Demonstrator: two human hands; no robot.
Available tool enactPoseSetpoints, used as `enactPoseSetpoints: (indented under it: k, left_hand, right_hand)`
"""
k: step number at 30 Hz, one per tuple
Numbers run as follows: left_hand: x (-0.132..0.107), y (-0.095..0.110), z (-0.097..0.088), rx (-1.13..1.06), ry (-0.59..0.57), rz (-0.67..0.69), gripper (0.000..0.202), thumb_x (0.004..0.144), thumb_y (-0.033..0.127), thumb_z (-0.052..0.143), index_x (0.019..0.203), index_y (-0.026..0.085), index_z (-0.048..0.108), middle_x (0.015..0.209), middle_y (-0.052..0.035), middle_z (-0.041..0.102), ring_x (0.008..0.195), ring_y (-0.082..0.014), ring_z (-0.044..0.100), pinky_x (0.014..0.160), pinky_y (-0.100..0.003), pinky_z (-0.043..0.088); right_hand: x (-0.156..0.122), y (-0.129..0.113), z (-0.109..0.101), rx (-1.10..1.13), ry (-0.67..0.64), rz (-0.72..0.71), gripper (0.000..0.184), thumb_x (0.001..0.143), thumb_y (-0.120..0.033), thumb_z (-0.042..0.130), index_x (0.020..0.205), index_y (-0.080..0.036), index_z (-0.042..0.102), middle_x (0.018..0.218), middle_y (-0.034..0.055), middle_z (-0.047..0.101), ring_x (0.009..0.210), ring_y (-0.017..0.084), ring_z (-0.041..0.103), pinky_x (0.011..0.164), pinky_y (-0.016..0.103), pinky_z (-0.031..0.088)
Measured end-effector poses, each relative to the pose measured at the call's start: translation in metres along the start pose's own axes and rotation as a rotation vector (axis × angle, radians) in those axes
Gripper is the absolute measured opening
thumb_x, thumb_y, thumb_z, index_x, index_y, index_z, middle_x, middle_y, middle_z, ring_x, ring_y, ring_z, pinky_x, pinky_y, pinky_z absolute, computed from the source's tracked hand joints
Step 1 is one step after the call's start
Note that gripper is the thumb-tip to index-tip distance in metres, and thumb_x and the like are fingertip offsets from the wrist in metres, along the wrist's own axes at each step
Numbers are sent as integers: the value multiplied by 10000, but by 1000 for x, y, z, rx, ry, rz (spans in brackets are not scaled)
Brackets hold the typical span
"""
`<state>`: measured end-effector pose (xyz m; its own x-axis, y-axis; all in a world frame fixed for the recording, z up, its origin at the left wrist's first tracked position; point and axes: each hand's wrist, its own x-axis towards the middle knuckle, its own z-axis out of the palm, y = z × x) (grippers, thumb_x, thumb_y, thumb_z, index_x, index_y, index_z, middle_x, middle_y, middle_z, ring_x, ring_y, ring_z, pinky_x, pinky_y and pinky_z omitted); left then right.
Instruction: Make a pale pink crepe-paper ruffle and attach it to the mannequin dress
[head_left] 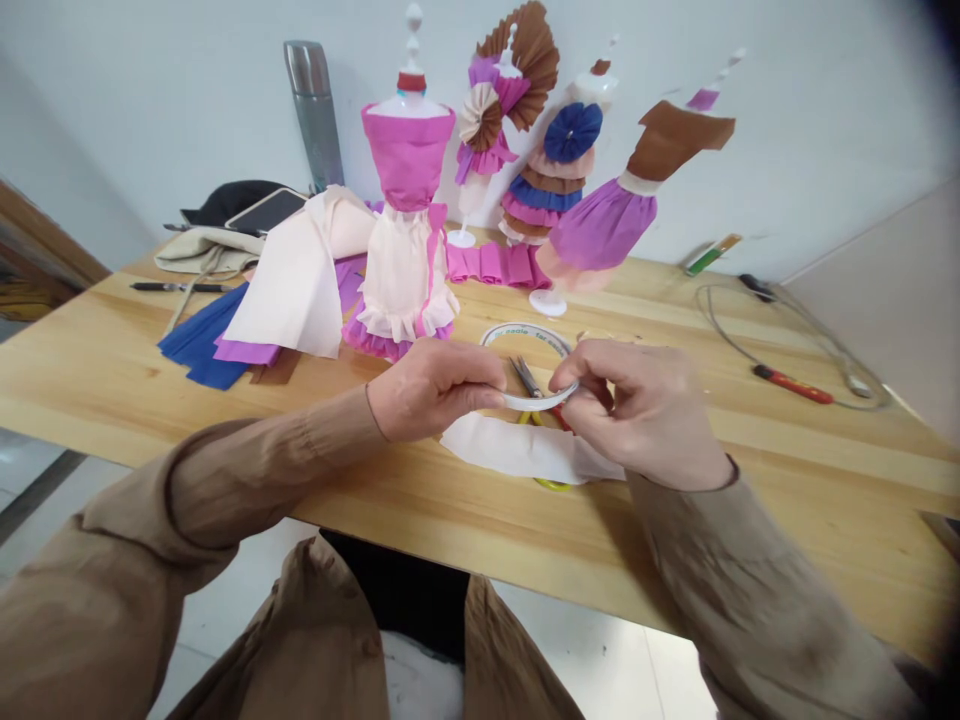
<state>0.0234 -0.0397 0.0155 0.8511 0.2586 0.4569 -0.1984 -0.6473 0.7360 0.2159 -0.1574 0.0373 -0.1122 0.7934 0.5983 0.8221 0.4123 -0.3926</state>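
Both hands hold a roll of white tape (pixel 529 333) above the table. My left hand (pixel 442 388) pinches its left side between thumb and fingers. On the right side, my right hand (pixel 637 405) is closed with fingertips at the tape's edge; whether a loose tape end is in them is hidden. Scissors (pixel 526 376) lie beneath, partly seen through the ring, with red and yellow parts. A strip of white paper (pixel 525 450) lies under the hands. Just behind stands a small dress form (pixel 409 160) in a pink top and a cream ruffled apron.
Three more dressed forms, one in a purple skirt (pixel 604 225), stand along the wall. Coloured paper sheets (pixel 289 285), a phone (pixel 266 210) and a thermos (pixel 315 120) are at left. To the right lie a red-handled tool (pixel 793 384) with a cable and a green-labelled stick (pixel 712 256).
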Motion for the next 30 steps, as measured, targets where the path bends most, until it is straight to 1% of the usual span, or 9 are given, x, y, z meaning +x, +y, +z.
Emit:
enactPoseSetpoints:
  k: [2,6,9,14,22,24,27,28,30]
  left_hand:
    - [1,2,0,-76,15,-56,276,895,358,555,722,149,604,702,-35,610,681,-124,556,674,-250,453]
    - [4,2,-2,-234,-16,-219,252,847,322,582,664,148,569,564,26,501,535,-76,441,549,-212,382]
    - [5,2,-2,-244,-27,-218,239,817,273,582,617,150,538,551,30,483,540,-73,426,545,-211,364]
    - [5,4,-1,-271,-30,-214,204,807,217,580,618,148,543,557,35,483,532,-66,437,540,-202,374]
    - [5,5,-1,-301,-35,-257,197,786,243,606,622,143,565,552,30,507,522,-60,465,518,-181,398]
    - [5,4,-2,-302,-7,-262,202,788,251,607,624,140,569,548,32,507,512,-56,461,506,-177,395]
    - [5,4,-2,-311,35,-288,209,797,266,604,636,134,588,549,28,524,495,-49,457,483,-168,391]
    - [5,4,-2,-311,44,-296,211,799,266,602,636,132,594,546,27,529,489,-47,456,475,-165,388]
    - [5,4,-2,-305,66,-314,210,802,253,593,633,128,599,535,26,533,478,-42,453,464,-159,381]
  right_hand:
    - [0,2,-1,25,-21,11,168,643,-55,517,670,-206,586,499,-49,495,430,91,422,440,258,345]
    - [-1,5,-5,172,-148,87,108,735,-143,569,801,-196,635,520,-51,531,450,101,473,457,251,387]
    - [0,5,-6,146,-166,105,42,741,-175,584,738,-198,619,496,-57,510,430,89,444,436,239,347]
    - [1,0,-5,102,-160,87,83,698,-131,558,667,-205,580,466,-66,487,408,78,427,418,227,328]
    - [1,2,-3,18,-127,35,139,660,-81,507,650,-186,597,477,-57,500,415,74,424,433,232,336]
    - [0,4,-4,110,-126,75,153,703,-95,526,755,-185,638,517,-49,538,441,87,470,449,235,380]
    - [-2,5,-7,278,-126,160,298,777,-144,574,1068,-194,615,607,-38,621,509,121,574,483,252,460]
    - [-3,5,-8,275,-98,161,318,782,-153,597,1096,-201,597,633,-33,643,517,124,586,476,252,463]
    - [-4,3,-8,162,-19,112,228,768,-154,643,985,-215,613,642,-27,657,485,110,560,440,243,429]
